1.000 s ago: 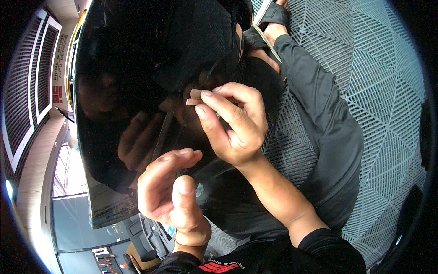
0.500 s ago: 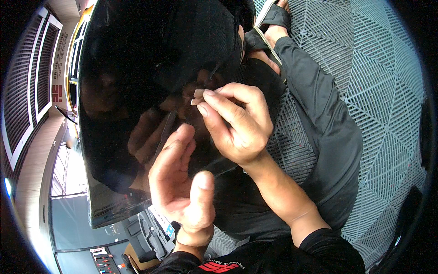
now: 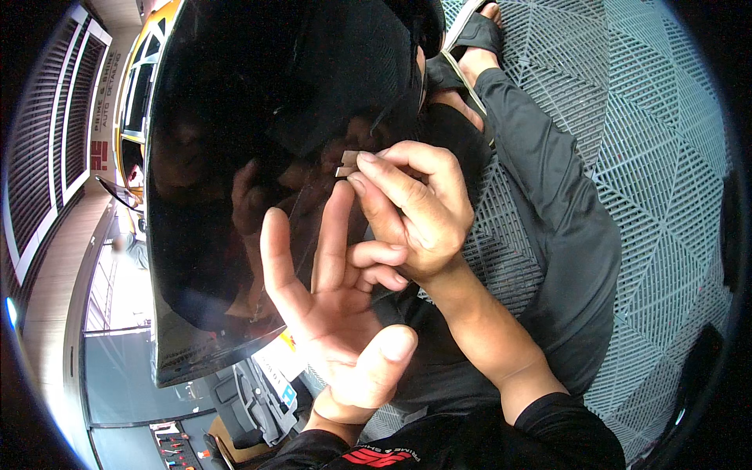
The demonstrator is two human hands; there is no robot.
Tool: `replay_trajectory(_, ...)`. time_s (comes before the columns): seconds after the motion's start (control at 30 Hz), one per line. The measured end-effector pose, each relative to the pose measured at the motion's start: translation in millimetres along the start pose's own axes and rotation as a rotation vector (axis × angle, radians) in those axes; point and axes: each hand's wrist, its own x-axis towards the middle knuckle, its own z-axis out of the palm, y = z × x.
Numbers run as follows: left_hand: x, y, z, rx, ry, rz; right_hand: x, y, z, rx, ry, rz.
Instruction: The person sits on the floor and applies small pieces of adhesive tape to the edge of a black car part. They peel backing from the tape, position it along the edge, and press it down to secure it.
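My right hand [image 3: 419, 207] pinches a small razor blade [image 3: 347, 163] between thumb and fingers. The blade is thin and metallic, with a notch and a bright edge; the fingers cover the rest of it. Just below the blade, my left hand [image 3: 333, 305] is open, its palm turned up and its fingers apart. One left fingertip comes close to the blade; whether they touch I cannot tell. Behind both hands rises a large glossy black curved panel [image 3: 243, 102], like car bodywork, which mirrors the hands.
My leg in dark trousers [image 3: 556, 188] stretches along the right, ending in a sandalled foot [image 3: 478, 39]. Grey slatted floor tiles [image 3: 666, 157] lie beyond it. A yellow car [image 3: 139, 86] stands past the panel's left edge. A grey case-like object [image 3: 266, 403] lies at lower left.
My left hand has turned palm up and spread its fingers, moving toward the blade. The right hand has shifted slightly right, still pinching the blade. The panel appears slightly further right.
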Motion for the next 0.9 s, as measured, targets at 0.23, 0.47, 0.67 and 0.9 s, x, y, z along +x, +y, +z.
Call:
replay_trajectory(0.23, 1.6, -6.3, 3.7, -0.006, 0.014, 0.033, 0.6, -3.2, 4.1, 0.017, 0.07, 0.055)
replay_trajectory(0.47, 5.0, -7.5, 4.8, 0.013, 0.01, 0.053, 1.6, -8.6, -3.9, 0.008, 0.005, 0.085)
replay_trajectory(0.67, 6.1, -7.7, 4.9, 0.024, 0.009, 0.064, 2.5, -6.6, -1.4, -0.003, 0.024, 0.053)
replay_trajectory(0.9, 7.3, -5.9, 6.9, 0.032, 0.011, 0.06, 3.0, -7.1, -0.9, -0.014, 0.035, 0.057)
